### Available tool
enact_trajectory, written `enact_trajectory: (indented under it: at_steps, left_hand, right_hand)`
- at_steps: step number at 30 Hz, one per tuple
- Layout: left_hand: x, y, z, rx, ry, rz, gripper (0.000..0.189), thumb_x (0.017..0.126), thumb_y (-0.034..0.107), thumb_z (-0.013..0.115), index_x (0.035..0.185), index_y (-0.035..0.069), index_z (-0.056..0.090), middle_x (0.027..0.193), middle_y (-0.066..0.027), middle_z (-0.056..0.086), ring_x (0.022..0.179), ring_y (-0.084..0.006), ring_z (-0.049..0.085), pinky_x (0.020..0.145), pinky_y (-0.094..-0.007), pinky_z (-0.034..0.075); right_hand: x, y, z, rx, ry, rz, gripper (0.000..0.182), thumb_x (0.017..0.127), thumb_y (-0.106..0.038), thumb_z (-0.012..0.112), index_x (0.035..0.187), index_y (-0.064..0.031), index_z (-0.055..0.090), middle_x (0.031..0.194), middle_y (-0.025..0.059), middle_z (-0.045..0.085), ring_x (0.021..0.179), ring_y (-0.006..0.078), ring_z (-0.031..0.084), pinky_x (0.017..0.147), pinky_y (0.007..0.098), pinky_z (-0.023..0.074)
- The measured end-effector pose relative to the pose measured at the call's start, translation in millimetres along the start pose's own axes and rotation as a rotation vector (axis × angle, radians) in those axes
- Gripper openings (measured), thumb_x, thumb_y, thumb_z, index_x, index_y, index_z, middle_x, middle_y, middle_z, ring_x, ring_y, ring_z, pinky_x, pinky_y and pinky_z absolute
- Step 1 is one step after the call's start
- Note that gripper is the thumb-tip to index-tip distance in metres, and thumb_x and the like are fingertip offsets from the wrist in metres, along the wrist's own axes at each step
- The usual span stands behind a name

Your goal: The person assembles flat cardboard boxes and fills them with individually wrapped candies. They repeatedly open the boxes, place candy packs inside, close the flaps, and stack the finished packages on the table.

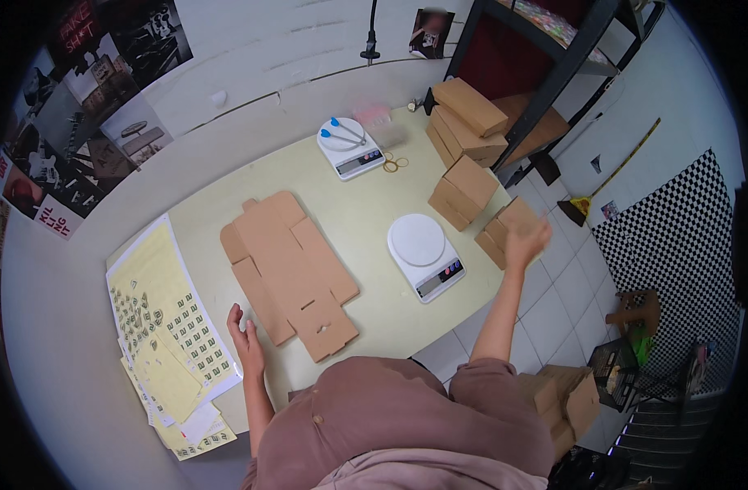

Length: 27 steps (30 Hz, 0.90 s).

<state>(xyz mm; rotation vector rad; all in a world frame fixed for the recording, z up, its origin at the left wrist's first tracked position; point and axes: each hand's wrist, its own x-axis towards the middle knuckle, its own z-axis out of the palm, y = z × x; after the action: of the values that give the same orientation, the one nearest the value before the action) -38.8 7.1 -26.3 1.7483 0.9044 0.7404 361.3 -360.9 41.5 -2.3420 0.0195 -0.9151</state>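
Note:
My left hand (246, 340) rests near the table's front edge, holding nothing, its fingers a little apart. Beside it lies a flat, unfolded cardboard box blank (288, 263), die-cut with flaps and a slot. On the right, my right hand (528, 237) is at the far side of a small folded cardboard box (496, 236) at the table's edge. Its fingers are blurred, so whether they grip the box cannot be told. Another closed cardboard box (464, 193) stands just behind that one. A white digital kitchen scale (418, 240) with a bare platform sits between the blank and the boxes.
A second kitchen scale (348, 147) at the back bears blue-tipped metal tools (349, 136). Rubber bands (394, 163) lie beside it. Stacked cardboard boxes (468, 135) stand by a dark shelf rack (530, 79). Yellow sticker sheets (172, 263) cover the table's left end.

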Motion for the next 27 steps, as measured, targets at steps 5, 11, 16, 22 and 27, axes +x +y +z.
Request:
enact_trajectory:
  at_steps: [5, 11, 16, 22, 27]
  left_hand:
    - [1.3, 8.1, -7.7, 0.056, -0.004, 0.002, 0.044, 0.09, 0.018, 0.039, 0.131, 0.006, 0.03, 0.133, -0.0115, 0.032, 0.121, -0.0257, 0.035, 0.092, -0.0378, 0.036]
    - [-1.1, -1.3, -9.8, 0.122, 0.008, 0.016, 0.043, 0.09, 0.016, 0.041, 0.13, 0.005, 0.031, 0.133, -0.013, 0.032, 0.121, -0.0268, 0.034, 0.092, -0.0373, 0.035]
    - [-6.5, -15.9, -1.8, 0.153, -0.023, -0.001, 0.043, 0.089, 0.014, 0.042, 0.129, 0.002, 0.031, 0.131, -0.0148, 0.033, 0.121, -0.0273, 0.035, 0.097, -0.0359, 0.031]
    - [1.1, -12.1, -0.8, 0.167, -0.049, -0.01, 0.041, 0.089, 0.014, 0.042, 0.127, 0.001, 0.033, 0.13, -0.0157, 0.034, 0.12, -0.028, 0.035, 0.101, -0.0366, 0.027]
    - [2.2, -16.9, 0.4, 0.228, -0.056, 0.023, 0.039, 0.09, 0.015, 0.041, 0.125, -0.001, 0.035, 0.128, -0.0167, 0.036, 0.121, -0.0287, 0.034, 0.102, -0.0369, 0.025]
  right_hand:
    - [41.7, -83.9, 26.6, -0.133, -0.652, -0.322, 0.12, 0.042, -0.043, 0.082, 0.139, -0.0122, 0.018, 0.137, 0.0221, 0.024, 0.128, 0.0355, 0.023, 0.103, 0.0443, 0.0224]
    - [78.1, -76.5, 83.2, -0.344, -1.002, -0.246, 0.129, 0.034, -0.051, 0.08, 0.14, -0.0132, 0.016, 0.138, 0.0212, 0.023, 0.129, 0.035, 0.021, 0.104, 0.0453, 0.0211]
    - [74.5, -77.7, 82.9, -0.31, -1.042, -0.295, 0.121, 0.036, -0.045, 0.079, 0.139, -0.0198, 0.02, 0.132, 0.0192, 0.033, 0.123, 0.0356, 0.031, 0.099, 0.047, 0.0266]
    - [113.4, -82.5, 27.8, -0.076, -0.843, -0.454, 0.109, 0.041, -0.04, 0.077, 0.136, -0.0241, 0.028, 0.124, 0.0163, 0.041, 0.118, 0.0325, 0.037, 0.096, 0.0487, 0.0299]
    - [136.7, -65.5, -34.1, -0.201, -0.904, -0.374, 0.106, 0.041, -0.039, 0.076, 0.135, -0.0233, 0.031, 0.121, 0.0164, 0.043, 0.116, 0.0319, 0.039, 0.095, 0.0447, 0.0333]
